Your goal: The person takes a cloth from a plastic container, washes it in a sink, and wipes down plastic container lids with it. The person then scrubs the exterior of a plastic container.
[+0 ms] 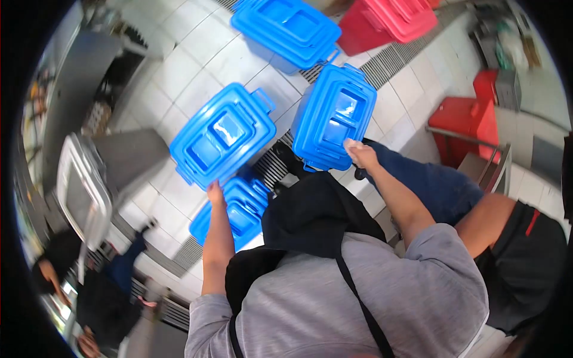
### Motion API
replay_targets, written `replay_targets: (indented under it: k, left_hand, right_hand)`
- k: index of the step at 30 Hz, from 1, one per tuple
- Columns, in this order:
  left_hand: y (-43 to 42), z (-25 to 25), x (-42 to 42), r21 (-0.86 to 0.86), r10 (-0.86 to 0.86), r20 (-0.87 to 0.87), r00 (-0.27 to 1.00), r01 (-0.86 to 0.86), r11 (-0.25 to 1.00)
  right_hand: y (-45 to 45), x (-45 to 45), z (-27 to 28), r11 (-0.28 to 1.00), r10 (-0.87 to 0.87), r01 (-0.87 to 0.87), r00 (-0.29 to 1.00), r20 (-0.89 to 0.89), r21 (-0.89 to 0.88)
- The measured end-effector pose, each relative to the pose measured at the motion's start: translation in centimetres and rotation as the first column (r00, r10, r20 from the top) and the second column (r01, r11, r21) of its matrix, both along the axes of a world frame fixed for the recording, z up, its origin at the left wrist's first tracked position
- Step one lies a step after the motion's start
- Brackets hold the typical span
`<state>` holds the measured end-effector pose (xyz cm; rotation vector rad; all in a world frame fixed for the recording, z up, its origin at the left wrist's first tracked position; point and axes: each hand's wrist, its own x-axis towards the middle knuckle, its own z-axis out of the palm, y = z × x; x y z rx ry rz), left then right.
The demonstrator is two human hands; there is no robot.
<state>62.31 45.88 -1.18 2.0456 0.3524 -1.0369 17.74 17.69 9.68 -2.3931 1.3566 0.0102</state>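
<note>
Reaching out with both arms, hands well apart, one to each bin! Meeting the left blue bin (215, 136) at its 6 o'clock edge with the left hand (215, 192); impossible to tell if clamped on or just touching. Over on the other side, laying the right hand (363, 154) on the right blue bin (335, 116), fingers on the rim at the 5 o'clock corner; grip or light touch, impossible to tell there too. Now for the angles! On the left blue bin, a long axis from between 7 and 8 o'clock to between 1 and 2, with a looped handle (264, 101) at the upper end. On the right blue bin, a steeper line, 7 to 1. From the left hand, left blue bin at 12; from the right hand, right blue bin at 11. Tiled floor (206, 42) between the pair. Below, between 4 and 5 from the left hand, a lower blue bin (242, 219), partly behind the forearm (218, 238). Beyond the right blue bin, a top blue bin (286, 27) at 11 and a red bin (391, 24) at 1.
</note>
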Motion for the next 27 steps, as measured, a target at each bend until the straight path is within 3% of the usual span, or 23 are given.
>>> replay_targets:
  k: [1,2,3,4,6,8,11,13,14,15,16,18,20,23,25,26,27]
  left_hand:
    - [-6.1,1.5,1.4,-0.092,-0.028,0.164,0.986,0.043,0.995]
    - [-11.4,2.1,3.5,-0.276,-0.061,0.218,0.974,0.122,0.953]
    - [-16.8,5.3,5.8,-0.176,-0.365,0.167,0.916,0.392,0.903]
    - [-21.5,7.5,5.8,-0.288,-0.291,0.284,0.913,0.371,0.883]
    - [-29.2,12.9,4.6,-0.397,-0.268,0.413,0.87,0.437,0.807]
    - [-32.7,14.8,2.9,-0.417,-0.307,0.426,0.851,0.486,0.768]
    - [-34.5,12.3,1.3,-0.405,-0.433,0.395,0.81,0.577,0.71]
    - [-32.5,8.1,1.0,-0.155,-0.696,0.411,0.589,0.798,0.583]
    - [-30.7,-1.7,4.1,0.084,-0.811,0.451,0.373,0.887,0.455]
    - [-28.6,0.8,3.2,0.049,-0.861,0.503,0.073,0.992,0.113]
    - [-26.7,-2.8,3.8,0.095,-0.927,0.254,0.275,0.947,0.307]
    - [-25.6,4.5,1.3,0.164,-0.89,-0.093,0.447,0.888,0.429]
    - [-24.8,5.9,1.7,0.14,-0.857,-0.041,0.514,0.852,0.505]
    - [-24.4,4.5,5.3,0.104,-0.816,-0.035,0.578,0.814,0.572]
    - [-25.7,3.9,6.8,0.13,-0.812,-0.085,0.577,0.814,0.565]
    - [-26.8,4.6,7.0,0.169,-0.816,-0.121,0.566,0.822,0.544]
    - [-27.9,5.1,6.9,0.214,-0.816,-0.157,0.557,0.826,0.522]
  right_hand:
    - [0.0,-0.7,0.6,0.819,-0.463,0.436,0.886,-0.02,0.373]
    - [-0.1,-1.2,1.5,0.342,-0.781,0.67,0.592,-0.196,0.659]
    - [0.6,-2.8,-0.2,0.459,-0.703,0.618,0.692,-0.165,0.638]
    - [1.5,-4.7,-3.0,0.573,-0.602,0.55,0.785,-0.144,0.608]
    - [2.3,-5.8,-3.3,0.629,-0.553,0.55,0.813,-0.181,0.55]
    - [3.0,-2.7,0.1,0.498,-0.667,0.699,0.687,-0.288,0.513]
    - [3.6,-1.7,-1.0,0.509,-0.635,0.644,0.729,-0.256,0.57]
    - [3.3,-0.6,1.5,0.563,-0.609,0.6,0.766,-0.207,0.568]
    - [3.0,-0.3,2.4,0.589,-0.597,0.581,0.781,-0.183,0.561]
    - [4.1,-1.6,-1.8,0.734,-0.524,0.53,0.84,-0.142,0.424]
    - [4.0,-1.6,-0.5,0.657,-0.617,0.608,0.773,-0.145,0.446]
    - [4.3,-0.9,3.0,0.48,-0.766,0.721,0.622,-0.161,0.5]
    - [5.8,-1.3,2.9,0.42,-0.826,0.79,0.536,-0.172,0.447]
    - [8.1,-1.3,4.6,0.195,-0.915,0.822,0.349,-0.202,0.536]
    - [10.8,-2.3,2.5,0.3,-0.919,0.838,0.382,-0.099,0.457]
    - [10.3,-1.5,4.9,0.353,-0.913,0.843,0.405,-0.048,0.405]
    - [10.5,-1.5,8.3,0.335,-0.921,0.802,0.39,-0.008,0.494]
